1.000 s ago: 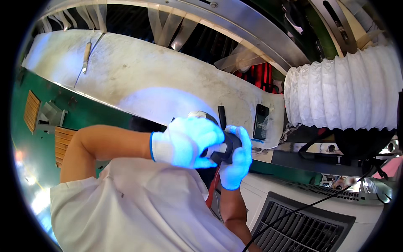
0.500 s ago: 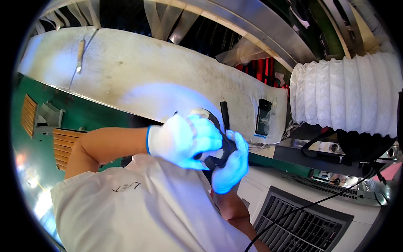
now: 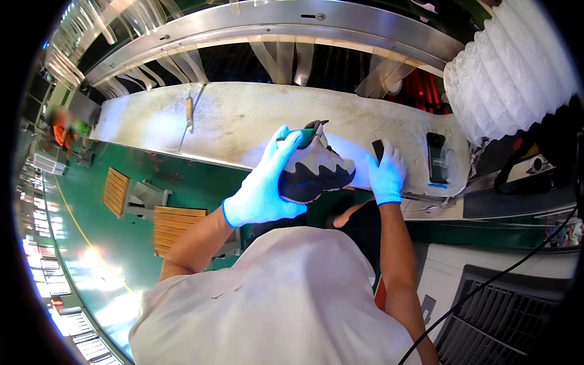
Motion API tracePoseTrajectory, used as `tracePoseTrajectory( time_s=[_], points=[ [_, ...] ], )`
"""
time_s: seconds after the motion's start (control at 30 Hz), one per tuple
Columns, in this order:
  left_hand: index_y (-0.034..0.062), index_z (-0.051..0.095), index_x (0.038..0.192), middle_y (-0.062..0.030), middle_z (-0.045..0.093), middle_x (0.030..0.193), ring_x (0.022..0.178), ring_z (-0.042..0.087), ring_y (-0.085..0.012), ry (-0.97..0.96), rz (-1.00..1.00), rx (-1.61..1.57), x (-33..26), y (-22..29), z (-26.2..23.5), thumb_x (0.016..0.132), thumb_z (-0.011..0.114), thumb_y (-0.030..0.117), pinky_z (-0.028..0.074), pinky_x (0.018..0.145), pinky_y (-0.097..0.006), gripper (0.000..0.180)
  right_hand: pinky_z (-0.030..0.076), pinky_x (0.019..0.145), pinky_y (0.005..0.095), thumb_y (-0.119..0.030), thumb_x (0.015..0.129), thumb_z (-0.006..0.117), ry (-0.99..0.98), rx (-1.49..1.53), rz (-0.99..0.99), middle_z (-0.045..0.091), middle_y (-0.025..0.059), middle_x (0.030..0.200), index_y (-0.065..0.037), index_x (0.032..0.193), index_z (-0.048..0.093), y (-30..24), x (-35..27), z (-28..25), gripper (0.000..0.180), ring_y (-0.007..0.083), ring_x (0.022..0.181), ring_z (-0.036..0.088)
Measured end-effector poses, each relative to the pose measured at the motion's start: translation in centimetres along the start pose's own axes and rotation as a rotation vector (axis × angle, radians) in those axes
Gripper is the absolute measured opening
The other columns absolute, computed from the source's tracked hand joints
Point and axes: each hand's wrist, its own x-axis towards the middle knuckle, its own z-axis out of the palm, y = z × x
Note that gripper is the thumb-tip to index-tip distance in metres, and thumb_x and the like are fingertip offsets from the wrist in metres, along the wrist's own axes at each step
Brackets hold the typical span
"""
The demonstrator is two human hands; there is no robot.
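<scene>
My left hand (image 3: 258, 188), in a white glove lit blue, is closed on a sneaker (image 3: 316, 176) above the front edge of the pale worktop (image 3: 243, 112). Grey and white show on the shoe's upper, black along its lower part, with green by my fingers. To the right, my gloved right hand (image 3: 388, 179) is closed around a short black bar (image 3: 378, 150) at the worktop. Its upper end sticks out past my fingers; the rest is hidden, so its exact kind cannot be told.
A dark phone (image 3: 436, 155) lies right of my right hand. Farther left lies a thin tool (image 3: 189, 114) with a tan handle. Clear plastic strips (image 3: 280, 61) hang behind the worktop. A white ribbed hose (image 3: 508, 79) is at upper right. Slatted wooden stools (image 3: 176, 228) stand at left.
My hands were together on the shoe; now they are apart. The left has lifted the shoe up, and the right has taken hold of the black bar. The view has swung round.
</scene>
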Motion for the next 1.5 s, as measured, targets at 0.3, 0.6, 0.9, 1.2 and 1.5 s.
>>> tracePoseTrajectory(
  time_s=[0.3, 0.6, 0.9, 1.2, 1.5],
  points=[
    [0.0129, 0.022, 0.179, -0.0269, 0.024, 0.178, 0.169, 0.024, -0.0477, -0.090, -0.077, -0.025, 0.3, -0.5, -0.4, 0.067, 0.101, 0.016, 0.034, 0.134, -0.053, 0.138, 0.059, 0.075, 0.0401, -0.029, 0.114, 0.067, -0.164, 1.919, 0.377, 0.075, 0.0113, 0.092, -0.004, 0.120, 0.073, -8.4, 0.1, -6.7, 0.026, 0.0230, 0.079, 0.072],
    [0.0122, 0.029, 0.176, -0.0224, 0.031, 0.172, 0.162, 0.036, -0.0434, -0.049, -0.092, -0.084, 1.0, -0.4, 0.2, 0.063, 0.106, 0.023, 0.037, 0.133, -0.052, 0.137, 0.043, 0.054, 0.0365, -0.060, 0.116, 0.057, -0.105, 2.388, 0.430, 0.054, -0.0002, 0.064, -0.018, 0.087, 0.064, -12.7, 2.0, -4.1, 0.051, 0.0180, 0.055, 0.050],
    [0.0106, 0.037, 0.174, -0.0207, 0.043, 0.166, 0.155, 0.047, -0.0394, 0.021, -0.062, -0.129, 1.2, -2.5, 0.6, 0.065, 0.110, 0.029, 0.039, 0.132, -0.049, 0.133, 0.040, 0.050, 0.0360, -0.059, 0.119, 0.047, -0.442, 2.565, 0.007, 0.051, 0.0002, 0.063, -0.015, 0.090, 0.065, -14.2, 0.9, -3.4, 0.056, 0.0173, 0.050, 0.048],
    [0.0097, 0.044, 0.171, -0.0179, 0.050, 0.161, 0.152, 0.051, -0.0353, 0.052, -0.386, -0.229, 1.5, -2.3, 0.4, 0.070, 0.099, 0.012, 0.042, 0.129, -0.046, 0.115, 0.042, 0.051, 0.0351, -0.052, 0.120, 0.050, -0.251, 2.353, 0.113, 0.051, 0.0011, 0.065, -0.014, 0.088, 0.062, -16.9, 0.3, -3.2, 0.051, 0.0168, 0.053, 0.050],
    [0.0027, 0.059, 0.162, -0.0115, 0.061, 0.155, 0.144, 0.056, -0.0235, 0.085, -0.593, -0.471, 2.8, -3.1, -0.5, 0.068, 0.092, -0.001, 0.041, 0.128, -0.038, 0.100, 0.038, 0.049, 0.0345, -0.056, 0.120, 0.045, -0.261, 2.279, 0.048, 0.048, -0.0010, 0.065, -0.014, 0.095, 0.060, -14.5, 1.4, -2.6, 0.052, 0.0146, 0.049, 0.041]
  ],
)
